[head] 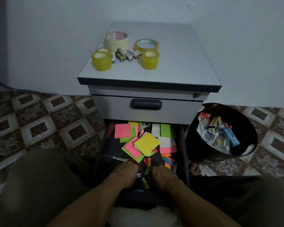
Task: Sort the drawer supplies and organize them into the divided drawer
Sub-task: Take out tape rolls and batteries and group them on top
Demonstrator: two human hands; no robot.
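Note:
The lower drawer [184,145] of a grey cabinet is pulled out. Loose sticky-note pads fill it, with a yellow pad [147,143] on top, pink and green ones around it, and scissors [142,126] near the back. Small coloured page flags [169,162] lie at the front right. Both hands reach into the drawer's front. My left hand [125,173] and my right hand [162,176] are curled down over a small dark object with red bands [140,165] between them; what each grips is hidden.
On the cabinet top [179,63] stand several tape rolls [102,60] and a cluster of batteries [125,54]. The upper drawer [145,104] is closed. A black bin [220,133] with discarded packaging sits to the right on the tiled floor. My knees flank the drawer.

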